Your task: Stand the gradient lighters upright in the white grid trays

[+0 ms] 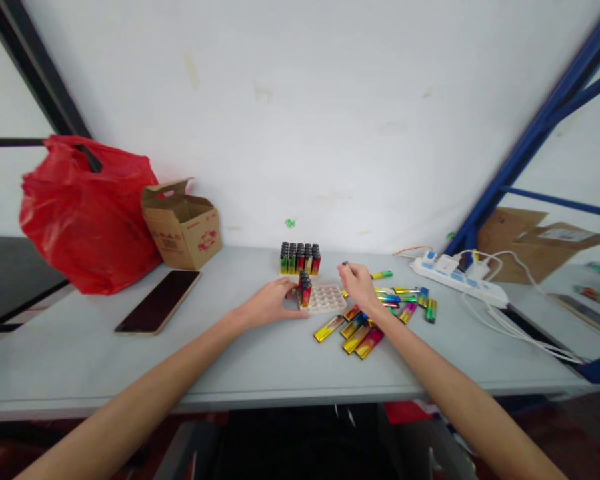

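A white tray with rows of round holes [327,298] lies on the table, and a few lighters with black tops [305,291] stand upright along its left end. My left hand [270,303] is curved around that end, thumb along the front edge and fingers behind the standing lighters. To the right of the tray my right hand [359,285] is raised and closed on a lighter [345,264]; only its dark end shows above the fingers. Several shiny, colourful lighters [356,338] lie loose beneath and beside my right wrist.
Behind the tray stands a block of upright lighters [300,259]. A phone [159,301], an open cardboard box [183,227] and a red plastic bag [90,213] are on the left. On the right are a white power strip [460,281] with cables and a blue metal frame [540,127].
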Motion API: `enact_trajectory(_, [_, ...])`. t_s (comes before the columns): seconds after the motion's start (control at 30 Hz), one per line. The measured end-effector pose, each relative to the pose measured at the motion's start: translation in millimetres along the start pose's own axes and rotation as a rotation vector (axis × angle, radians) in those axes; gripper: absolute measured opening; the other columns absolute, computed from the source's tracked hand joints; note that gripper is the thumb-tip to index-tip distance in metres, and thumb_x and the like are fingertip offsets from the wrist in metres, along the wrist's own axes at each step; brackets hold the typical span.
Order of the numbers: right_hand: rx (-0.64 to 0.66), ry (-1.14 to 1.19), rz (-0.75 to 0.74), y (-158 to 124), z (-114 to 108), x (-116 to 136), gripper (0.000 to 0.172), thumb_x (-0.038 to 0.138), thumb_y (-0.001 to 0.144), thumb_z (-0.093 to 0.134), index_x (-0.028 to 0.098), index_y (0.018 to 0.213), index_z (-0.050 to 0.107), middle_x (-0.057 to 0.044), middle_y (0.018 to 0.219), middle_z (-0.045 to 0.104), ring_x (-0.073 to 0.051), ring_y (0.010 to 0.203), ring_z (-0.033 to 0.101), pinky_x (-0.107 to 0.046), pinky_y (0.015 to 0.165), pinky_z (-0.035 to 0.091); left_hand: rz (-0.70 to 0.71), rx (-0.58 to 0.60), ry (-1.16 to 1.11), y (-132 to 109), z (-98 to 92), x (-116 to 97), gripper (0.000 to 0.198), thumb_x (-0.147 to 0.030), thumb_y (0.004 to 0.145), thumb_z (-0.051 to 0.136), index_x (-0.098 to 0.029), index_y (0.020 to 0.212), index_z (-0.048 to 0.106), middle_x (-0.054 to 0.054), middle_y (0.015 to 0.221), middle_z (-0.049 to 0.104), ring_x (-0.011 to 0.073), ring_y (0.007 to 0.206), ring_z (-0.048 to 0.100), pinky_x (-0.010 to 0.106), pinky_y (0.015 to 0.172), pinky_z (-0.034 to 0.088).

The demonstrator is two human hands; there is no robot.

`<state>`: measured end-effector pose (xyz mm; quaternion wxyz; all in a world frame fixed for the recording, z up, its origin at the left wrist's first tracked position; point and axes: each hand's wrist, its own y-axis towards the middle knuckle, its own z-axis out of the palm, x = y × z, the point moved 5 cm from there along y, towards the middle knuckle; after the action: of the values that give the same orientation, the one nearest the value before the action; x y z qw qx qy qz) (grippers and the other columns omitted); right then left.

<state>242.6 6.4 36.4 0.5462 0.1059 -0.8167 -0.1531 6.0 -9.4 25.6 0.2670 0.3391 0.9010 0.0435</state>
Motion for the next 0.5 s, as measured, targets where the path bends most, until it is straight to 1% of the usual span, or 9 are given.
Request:
enact_trajectory(0.07, [-0.053,-0.035,-0.016,-1.8,-1.5,1.5,0.058,0.072,0.092,0.053,0.026,0.06,0.04,0.003,0.056,0.04,-0.014,0.054,0.037,-0.029,0.05,0.028,0.0,-0.001,-0.005,-0.1,0.1,0.5,0.07,-0.079,0.076,0.078,-0.019,0.112,0.072,0.01,0.103,0.073,0.0285,0.09,0.068,0.038,0.081,0.054])
enact_trajectory(0.1, [-0.059,-0.034,-0.02,-2.7,-1.3,2.2,0.058,0.073,0.093,0.053,0.025,0.06,0.041,0.003,0.056,0.041,-0.014,0.055,0.038,-0.029,0.051,0.03,0.001,0.0,-0.003,-0.1,0.5,0.8,0.07,-0.079,0.076,0.078,-0.018,0.111,0.072,0.01,0.103,0.073,0.0287,0.09,0.068,0.038,0.081,0.054])
enact_trajectory(0.23, [-0.006,-0.03,-0.048,-5.6,3.4,4.9,0.061,0.076,0.093,0.054,0.025,0.061,0.041,0.004,0.056,0.04,-0.014,0.056,0.038,-0.029,0.055,0.032,0.011,0.002,0.01,0.2,2.2,2.5,0.072,-0.079,0.077,0.078,-0.018,0.113,0.071,0.01,0.103,0.072,0.0284,0.09,0.067,0.038,0.081,0.053])
enact_trajectory(0.4, [-0.007,-0.12,-0.076,-7.3,7.6,5.0,0.057,0.067,0.094,0.051,0.025,0.057,0.041,0.003,0.054,0.04,-0.015,0.057,0.039,-0.031,0.057,0.029,0.015,0.01,0.022,-0.1,3.4,2.7,0.072,-0.079,0.078,0.078,-0.018,0.116,0.07,0.01,0.106,0.072,0.0283,0.092,0.068,0.038,0.083,0.054])
enact_trajectory(0.5, [0.016,-0.115,-0.094,-8.4,9.8,4.4,0.054,0.065,0.096,0.051,0.024,0.061,0.044,0.003,0.057,0.043,-0.015,0.058,0.041,-0.03,0.058,0.031,0.014,0.017,0.025,-0.3,3.2,1.6,0.071,-0.078,0.079,0.077,-0.018,0.117,0.07,0.01,0.107,0.072,0.0286,0.093,0.068,0.038,0.084,0.054])
